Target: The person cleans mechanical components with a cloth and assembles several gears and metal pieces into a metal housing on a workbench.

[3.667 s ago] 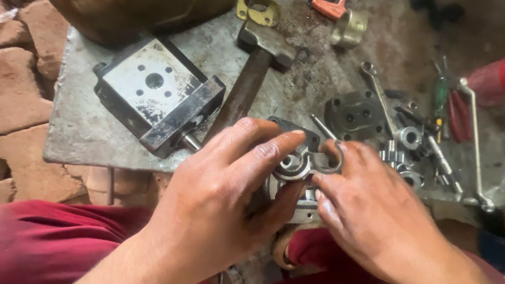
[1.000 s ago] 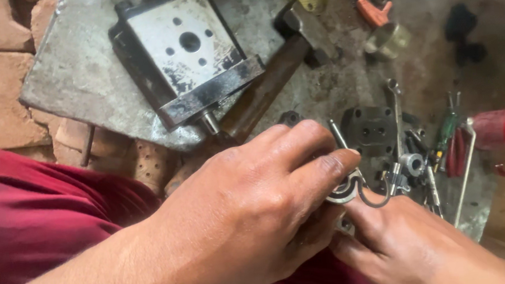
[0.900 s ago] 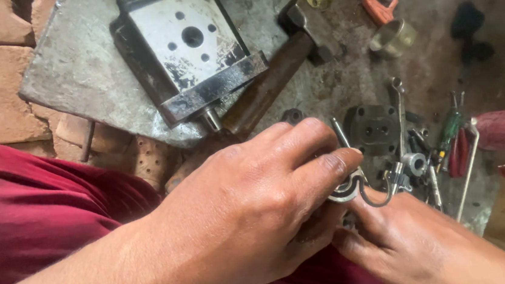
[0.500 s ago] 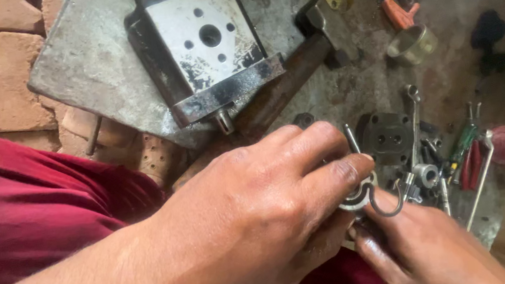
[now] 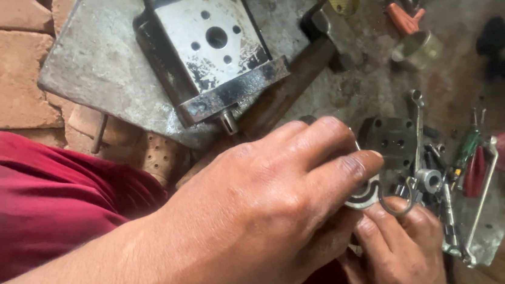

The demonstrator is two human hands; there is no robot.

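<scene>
Both hands working a small shiny metal bearing-plate part over the near right edge of the bench.

Left hand (image 5: 271, 219) is curling over the small silver figure-eight metal plate (image 5: 363, 194), index fingertip pressing on its top, so it is grasping that part. Right hand (image 5: 399, 251) is sitting underneath, thumb and fingers pinching a thin curved dark seal ring (image 5: 395, 208) against the plate's right side. Both parts are being held just above the bench's near right edge, beside the scattered small bolts and wrench (image 5: 420, 139). Grey square metal pump housing with holes (image 5: 214, 48) is lying near the far edge of the grey stone slab bench (image 5: 99, 58), a brown wooden-handled hammer (image 5: 284, 90) just beside it.
</scene>
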